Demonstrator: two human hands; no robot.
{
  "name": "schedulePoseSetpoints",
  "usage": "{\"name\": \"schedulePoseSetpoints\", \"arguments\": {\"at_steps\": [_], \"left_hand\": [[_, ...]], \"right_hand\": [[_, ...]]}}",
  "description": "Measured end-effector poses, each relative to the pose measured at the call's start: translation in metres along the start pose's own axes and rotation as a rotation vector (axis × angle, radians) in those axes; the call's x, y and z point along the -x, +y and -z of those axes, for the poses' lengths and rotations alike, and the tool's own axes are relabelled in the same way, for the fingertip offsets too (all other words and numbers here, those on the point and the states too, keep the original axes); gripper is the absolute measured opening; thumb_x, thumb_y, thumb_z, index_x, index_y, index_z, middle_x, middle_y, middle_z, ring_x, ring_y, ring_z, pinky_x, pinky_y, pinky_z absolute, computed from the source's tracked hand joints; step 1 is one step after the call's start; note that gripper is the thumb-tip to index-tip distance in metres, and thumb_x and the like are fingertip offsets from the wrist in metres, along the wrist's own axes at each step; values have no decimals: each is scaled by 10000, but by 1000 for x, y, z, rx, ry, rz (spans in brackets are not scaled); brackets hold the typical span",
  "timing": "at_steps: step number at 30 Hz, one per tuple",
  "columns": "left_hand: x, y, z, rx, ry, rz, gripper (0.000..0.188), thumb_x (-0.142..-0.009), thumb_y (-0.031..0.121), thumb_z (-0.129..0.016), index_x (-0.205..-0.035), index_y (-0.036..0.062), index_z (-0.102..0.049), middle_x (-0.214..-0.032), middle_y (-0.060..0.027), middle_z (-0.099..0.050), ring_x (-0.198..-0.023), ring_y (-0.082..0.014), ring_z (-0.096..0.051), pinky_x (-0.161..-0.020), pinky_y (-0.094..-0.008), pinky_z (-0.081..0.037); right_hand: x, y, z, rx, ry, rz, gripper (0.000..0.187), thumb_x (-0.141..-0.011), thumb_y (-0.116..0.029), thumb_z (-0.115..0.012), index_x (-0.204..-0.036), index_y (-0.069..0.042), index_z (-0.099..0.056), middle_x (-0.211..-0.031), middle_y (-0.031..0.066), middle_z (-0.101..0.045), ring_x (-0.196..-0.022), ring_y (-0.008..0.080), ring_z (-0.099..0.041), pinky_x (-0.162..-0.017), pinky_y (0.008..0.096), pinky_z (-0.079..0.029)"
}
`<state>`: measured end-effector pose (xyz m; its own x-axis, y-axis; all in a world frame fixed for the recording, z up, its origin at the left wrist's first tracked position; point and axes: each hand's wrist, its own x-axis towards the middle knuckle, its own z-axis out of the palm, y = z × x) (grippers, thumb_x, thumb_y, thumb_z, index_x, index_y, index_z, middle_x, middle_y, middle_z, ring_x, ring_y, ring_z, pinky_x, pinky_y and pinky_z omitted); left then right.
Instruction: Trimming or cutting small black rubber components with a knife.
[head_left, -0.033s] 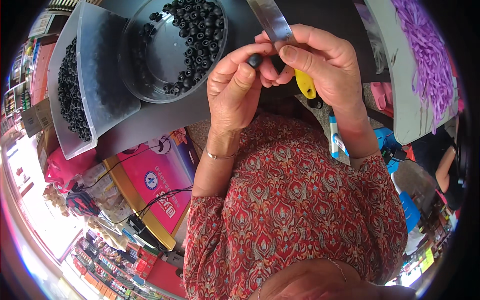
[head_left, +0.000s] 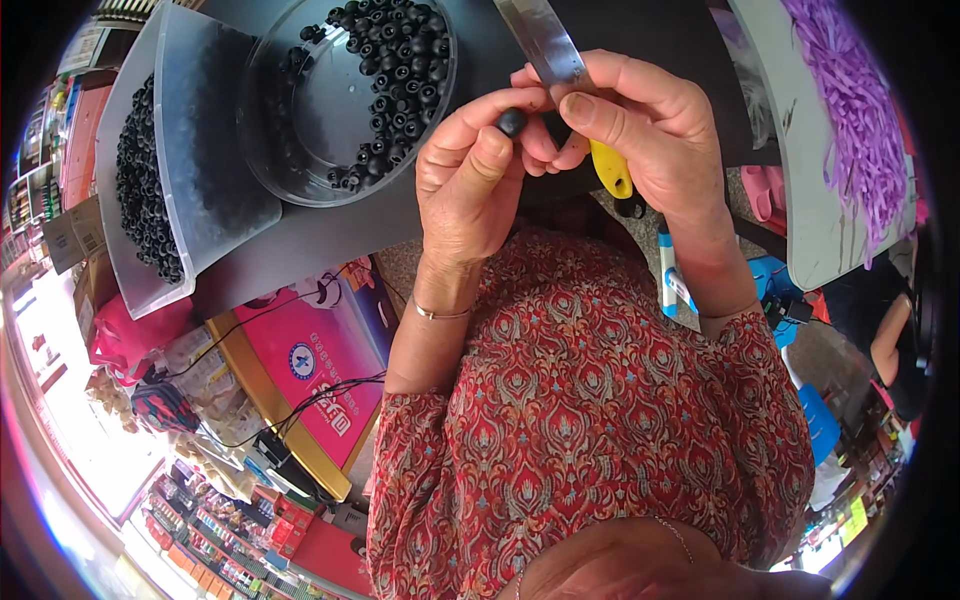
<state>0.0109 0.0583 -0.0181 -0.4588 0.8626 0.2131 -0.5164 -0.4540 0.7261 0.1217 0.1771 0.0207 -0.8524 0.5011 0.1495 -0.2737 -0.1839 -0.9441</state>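
Observation:
Between the thumb and fingers of my left hand (head_left: 465, 180) sits a small smooth black rounded piece (head_left: 511, 122). My right hand (head_left: 665, 130) is closed around a knife (head_left: 545, 42) with a yellow handle; its broad metal blade points up and away to the left. Both hands meet in front of my chest, over the table's near edge, with their fingertips almost touching. A round clear tub (head_left: 290, 190) to the left contains many similar black pieces, several showing a hollow opening. Whether the blade's edge touches the held piece cannot be seen.
Left of the tub, a translucent bin (head_left: 225, 130) holds more black pieces. A grey board (head_left: 812, 235) with purple strips (head_left: 850, 110) is at the right. Pink shoes (head_left: 762, 190) lie on the floor. Another person's arm (head_left: 888, 340) shows at the right edge.

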Motion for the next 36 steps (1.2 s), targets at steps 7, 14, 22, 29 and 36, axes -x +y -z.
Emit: {"name": "schedulePoseSetpoints", "arguments": {"at_steps": [7, 14, 22, 29, 36], "left_hand": [[5, 6, -6, -107, 48, 37, 295, -907, 158, -579, -1135, -29, -587, -865, -57, -606, -764, -107, -550, -699, -230, -465], [16, 57, -24, -611, 109, -16, 256, -785, -48, -655, -1038, -15, -642, -850, -33, -588, -736, -75, -505, -657, -193, -398], [21, 164, -19, -1753, 442, -624, 278, -709, -33, -730, -977, 25, -683, -865, -56, -676, -698, -118, -596, -635, -225, -473], [9, 255, 49, -2629, 419, -350, 184, -790, 72, -671, -974, 66, -680, -827, -90, -645, -680, -200, -626, -583, -297, -475], [1, 195, 6, -2036, 257, -562, 177, -756, -57, -621, -895, 38, -672, -823, -111, -642, -729, -263, -626, -645, -321, -500]], "right_hand": [[-2, -1, 2, -19, -46, -44, 229, -907, -18, -524, -1106, 80, -581, -1069, 179, -626, -770, 148, -636, -629, 233, -538], [4, -1, 7, -26, 80, -74, 255, -908, -34, -527, -1142, 54, -573, -1097, 211, -613, -926, 226, -646, -602, 232, -529], [4, 9, 14, -39, 56, -123, 260, -910, -57, -535, -1144, 51, -573, -1089, 201, -619, -928, 219, -648, -582, 237, -532], [5, 16, 13, -53, 84, -172, 262, -905, -64, -544, -1138, 53, -575, -1086, 194, -622, -920, 209, -646, -577, 238, -523], [3, 20, 13, -35, 63, -165, 269, -904, -71, -549, -1139, 56, -574, -1083, 193, -622, -914, 206, -646, -580, 238, -523]]}}
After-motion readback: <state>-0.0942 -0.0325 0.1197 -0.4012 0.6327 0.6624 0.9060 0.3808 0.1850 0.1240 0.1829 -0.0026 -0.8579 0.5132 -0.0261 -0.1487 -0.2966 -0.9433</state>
